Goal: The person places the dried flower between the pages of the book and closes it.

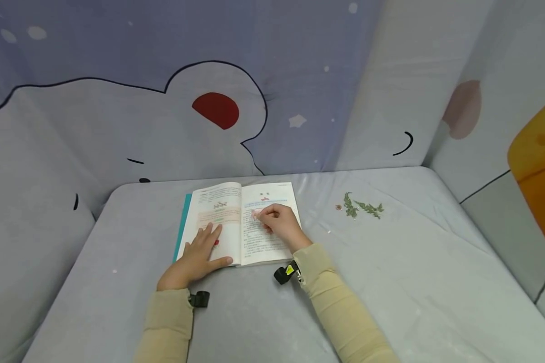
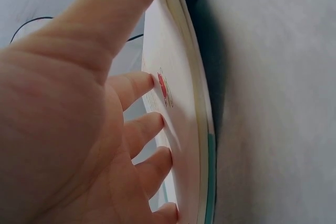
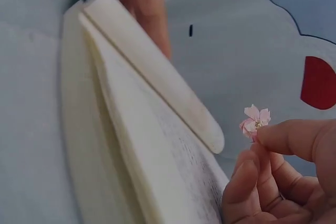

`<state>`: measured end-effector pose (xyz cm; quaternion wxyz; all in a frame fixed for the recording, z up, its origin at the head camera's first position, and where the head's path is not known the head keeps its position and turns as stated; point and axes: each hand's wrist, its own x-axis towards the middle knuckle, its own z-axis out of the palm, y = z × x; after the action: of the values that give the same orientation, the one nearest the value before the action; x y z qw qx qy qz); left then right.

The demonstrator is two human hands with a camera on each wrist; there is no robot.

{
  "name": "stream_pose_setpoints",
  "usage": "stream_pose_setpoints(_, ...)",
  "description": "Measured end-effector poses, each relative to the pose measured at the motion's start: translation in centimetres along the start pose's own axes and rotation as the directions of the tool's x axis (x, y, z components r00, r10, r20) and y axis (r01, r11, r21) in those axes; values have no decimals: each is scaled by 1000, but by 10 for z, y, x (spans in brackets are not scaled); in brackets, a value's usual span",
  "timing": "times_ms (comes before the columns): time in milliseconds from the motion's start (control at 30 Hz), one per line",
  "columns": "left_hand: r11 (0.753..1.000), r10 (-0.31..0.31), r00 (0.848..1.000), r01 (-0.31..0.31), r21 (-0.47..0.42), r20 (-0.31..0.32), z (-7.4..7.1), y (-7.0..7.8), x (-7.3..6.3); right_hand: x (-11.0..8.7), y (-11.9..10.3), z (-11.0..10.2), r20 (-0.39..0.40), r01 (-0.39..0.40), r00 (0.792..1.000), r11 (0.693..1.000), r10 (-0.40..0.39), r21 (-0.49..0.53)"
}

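Observation:
An open book point(image 1: 229, 189) with a teal cover lies on the cloth-covered surface. My left hand point(image 1: 195, 259) rests on its left page with fingers spread; in the left wrist view the fingertips point(image 2: 167, 153) touch the paper beside a small red-and-green picture point(image 2: 164, 88). Over the right page, my right hand point(image 1: 281, 227) pinches a pale pink flower point(image 3: 254, 120) between thumb and fingertips. The blossom sits above the paper, facing outward. A reddish patch point(image 1: 268, 230) shows below the right hand; whether it is printed or a petal I cannot tell.
Right of the book lie two green fern-like leaf sprigs point(image 1: 349, 205) and a small pinkish flower point(image 1: 338, 207). Pale cloth point(image 1: 390, 282) covers the surface. A printed fabric wall point(image 1: 300, 75) rises behind, with others at both sides.

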<state>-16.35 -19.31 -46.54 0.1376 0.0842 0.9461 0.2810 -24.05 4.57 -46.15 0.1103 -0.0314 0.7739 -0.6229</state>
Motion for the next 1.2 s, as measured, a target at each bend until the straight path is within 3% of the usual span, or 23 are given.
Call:
stream_pose_setpoints(167,1000,-9,1000,9,-1,1,0,0,-1,0,5,7,-4,11,1000,1000,-11,-29)
stream_pose_setpoints(267,1000,-9,1000,9,2,1,0,1,-2,1,8,10,-23,24,999,995,-26,-100)
stream_pose_setpoints(433,1000,-12,1000,12,28,-7,1,2,-2,3,14,17,-32,82,995,961,-93,-263)
stream_pose_setpoints(533,999,-12,1000,12,33,-7,0,2,-2,3,15,19,-32,96,993,946,-111,-309)
stream_pose_setpoints(800,1000,-9,1000,9,27,1,1,1,0,-1,11,18,-17,107,993,946,-117,-305)
stream_pose_setpoints(1033,1000,-8,1000,8,29,-1,2,-1,1,-2,7,10,97,147,987,953,-125,-266)
stream_pose_setpoints(1200,1000,-4,1000,4,20,0,0,0,-1,-8,-1,-8,143,187,979,924,-146,-335)
